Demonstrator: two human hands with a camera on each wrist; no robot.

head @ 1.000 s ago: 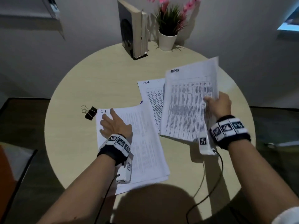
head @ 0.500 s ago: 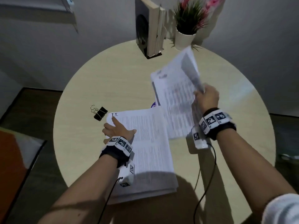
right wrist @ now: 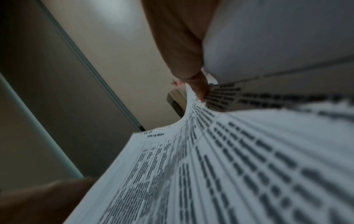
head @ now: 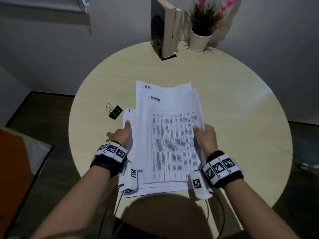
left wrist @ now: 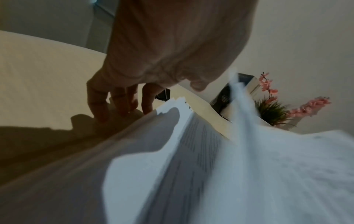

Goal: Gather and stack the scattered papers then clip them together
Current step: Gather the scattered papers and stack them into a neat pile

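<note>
The right hand point(head: 205, 137) pinches the right edge of the papers point(head: 170, 135), and to its right the round table point(head: 241, 128) lies bare out to the rim — open room for a hand there. Beyond the grip, past the far edge of the sheets, bare tabletop runs up to an upright book point(head: 165, 30) and a potted plant point(head: 201, 30) standing close together at the back edge. Across the stack from the grip, the left hand point(head: 120, 135) rests at the sheets' left edge; just beyond its fingers sits a black binder clip point(head: 115, 112), with bare table left of it — nothing else stands there.
</note>
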